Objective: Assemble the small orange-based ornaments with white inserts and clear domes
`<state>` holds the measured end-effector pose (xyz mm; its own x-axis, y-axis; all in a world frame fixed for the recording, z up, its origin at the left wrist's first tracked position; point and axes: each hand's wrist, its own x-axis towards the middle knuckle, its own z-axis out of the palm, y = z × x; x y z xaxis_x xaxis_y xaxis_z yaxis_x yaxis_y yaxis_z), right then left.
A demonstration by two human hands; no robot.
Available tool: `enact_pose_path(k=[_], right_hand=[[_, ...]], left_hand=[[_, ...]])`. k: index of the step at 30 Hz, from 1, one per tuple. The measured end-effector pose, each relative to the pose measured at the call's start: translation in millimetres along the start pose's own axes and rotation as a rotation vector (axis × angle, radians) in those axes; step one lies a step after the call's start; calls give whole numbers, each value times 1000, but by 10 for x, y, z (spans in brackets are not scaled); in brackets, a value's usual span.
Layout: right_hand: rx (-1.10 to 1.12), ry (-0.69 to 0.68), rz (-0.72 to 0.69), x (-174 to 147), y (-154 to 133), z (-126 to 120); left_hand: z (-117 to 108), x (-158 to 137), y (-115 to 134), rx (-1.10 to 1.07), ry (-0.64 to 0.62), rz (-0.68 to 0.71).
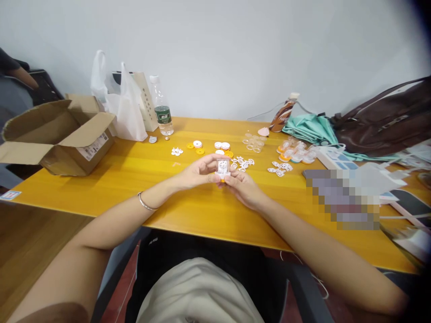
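Observation:
A small clear plastic case [222, 166] with a white openwork piece inside and a white and orange base is held upright between my two hands, over the table. My left hand [202, 172] grips it from the left, thumb low at its base and fingers behind. From the right, my right hand [244, 187] pinches the base with the thumb in front. Just beyond lie white openwork pieces [243, 163], white discs [222, 146] and orange rings [200, 151]. Clear round caps [254, 142] sit further back to the right.
An open cardboard box [81, 148], a white plastic bag [126, 112] and a water bottle [162, 107] stand at left. Right are finished-looking cases [296, 151], a brown drink bottle [284, 112], green cloth [308, 128], a dark bag [387, 116] and a blurred-out object [343, 197].

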<state>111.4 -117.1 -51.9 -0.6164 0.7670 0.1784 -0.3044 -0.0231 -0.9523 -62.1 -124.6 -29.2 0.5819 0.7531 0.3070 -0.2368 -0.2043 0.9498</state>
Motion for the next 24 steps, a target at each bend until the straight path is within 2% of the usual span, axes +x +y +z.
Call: enact_pose_path(k=[2,6,8,12,16,19,24], right_hand=[[53,-47,12,-5,-16,-1],[124,-108,131,-38,-30,19],[144,-110,158,-49,-25,37],[103,-47,129,-37,7,61],[39,11,121,-14,48,60],[83,3,122,-18,50,55],[184,-45,120,-42,0,52]], left_hand=[[-11,-3,17,15,-35,-19],[-14,-13,46,33,41,-8],[-22,-17,57,11,40,-41],[-41,-26,57,-59,-2,-116],[-28,-21,37,-82,51,-106],[-24,-2,39,-49,73,-85],[-24,9,72,-62,-18,-83]])
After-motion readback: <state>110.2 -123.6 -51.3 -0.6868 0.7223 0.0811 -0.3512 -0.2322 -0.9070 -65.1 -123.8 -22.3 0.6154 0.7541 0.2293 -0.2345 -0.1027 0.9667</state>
